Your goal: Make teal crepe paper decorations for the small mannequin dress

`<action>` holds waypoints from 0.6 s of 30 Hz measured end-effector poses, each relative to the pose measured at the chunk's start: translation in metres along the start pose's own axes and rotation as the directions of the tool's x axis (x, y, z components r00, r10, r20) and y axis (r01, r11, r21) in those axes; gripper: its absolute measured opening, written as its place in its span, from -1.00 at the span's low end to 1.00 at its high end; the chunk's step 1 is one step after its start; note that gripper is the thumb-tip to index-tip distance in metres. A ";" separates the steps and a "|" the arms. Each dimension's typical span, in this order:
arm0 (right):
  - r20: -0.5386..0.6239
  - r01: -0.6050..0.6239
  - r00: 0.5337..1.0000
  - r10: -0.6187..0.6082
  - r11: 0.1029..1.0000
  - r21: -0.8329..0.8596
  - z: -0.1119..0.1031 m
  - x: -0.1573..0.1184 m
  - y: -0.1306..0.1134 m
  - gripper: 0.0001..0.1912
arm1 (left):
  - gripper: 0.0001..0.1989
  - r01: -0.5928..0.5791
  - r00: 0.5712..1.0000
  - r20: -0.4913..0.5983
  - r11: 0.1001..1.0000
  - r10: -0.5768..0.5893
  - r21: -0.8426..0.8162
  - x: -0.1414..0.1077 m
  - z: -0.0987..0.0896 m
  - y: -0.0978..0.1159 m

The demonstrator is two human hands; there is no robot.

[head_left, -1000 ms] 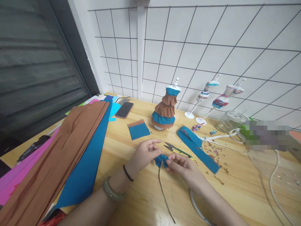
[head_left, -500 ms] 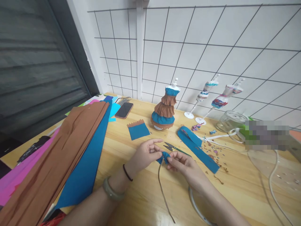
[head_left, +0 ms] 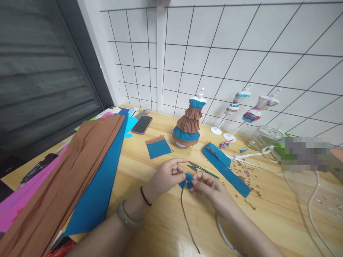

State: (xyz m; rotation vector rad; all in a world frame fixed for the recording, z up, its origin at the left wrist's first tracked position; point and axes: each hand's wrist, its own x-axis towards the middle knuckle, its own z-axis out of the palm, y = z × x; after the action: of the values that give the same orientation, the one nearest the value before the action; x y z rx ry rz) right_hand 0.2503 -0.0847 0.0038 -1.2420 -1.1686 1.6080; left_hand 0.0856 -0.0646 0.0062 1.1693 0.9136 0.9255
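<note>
Between both hands is a small gathered blue paper piece [head_left: 189, 180], with a thin brown cord [head_left: 184, 214] hanging down from it. My left hand [head_left: 168, 177] pinches its left side between thumb and fingers. On the right side, my right hand [head_left: 207, 185] grips the same piece with its fingertips. Just beyond the hands lie small thread snips [head_left: 202, 169]. A blue paper rectangle with a brown zigzag edge [head_left: 158, 147] lies to the left, and a folded blue strip [head_left: 233, 175] to the right.
A mannequin in a tiered blue and brown dress [head_left: 188, 125] stands behind the hands. Two thinner mannequins [head_left: 216, 130] [head_left: 229, 137] and a clear container [head_left: 265, 137] are back right. Brown sheets [head_left: 69, 167] and a phone [head_left: 142, 125] lie left; scraps are scattered right.
The gathered blue piece between my fingers looks slightly more spread and raised. Both hands keep their pinch in nearly the same place, and the view has shifted slightly.
</note>
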 end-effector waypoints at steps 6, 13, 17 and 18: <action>0.010 -0.018 1.000 0.017 0.999 0.038 -0.003 0.000 0.002 -0.76 | -0.51 0.024 0.998 0.068 0.996 -0.018 -0.088 0.000 0.000 -0.001; 0.018 -0.026 1.000 0.025 0.998 0.063 -0.003 0.001 0.002 -0.77 | -0.47 0.022 0.995 0.100 0.993 -0.011 -0.112 -0.001 0.001 -0.006; 0.027 -0.029 0.999 0.028 0.998 0.058 -0.004 0.000 0.003 -0.78 | -0.47 0.025 0.999 0.046 0.994 -0.020 -0.106 0.000 0.001 -0.003; 0.031 -0.029 0.999 0.027 0.998 0.055 -0.004 0.000 0.003 -0.78 | -0.47 0.025 0.999 0.038 0.995 -0.022 -0.100 0.000 0.001 -0.002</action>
State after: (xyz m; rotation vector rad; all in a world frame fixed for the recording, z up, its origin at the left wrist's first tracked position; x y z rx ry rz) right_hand 0.2540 -0.0851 0.0003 -1.2072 -1.1219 1.6743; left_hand 0.0872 -0.0651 0.0044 1.0839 0.8403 0.9182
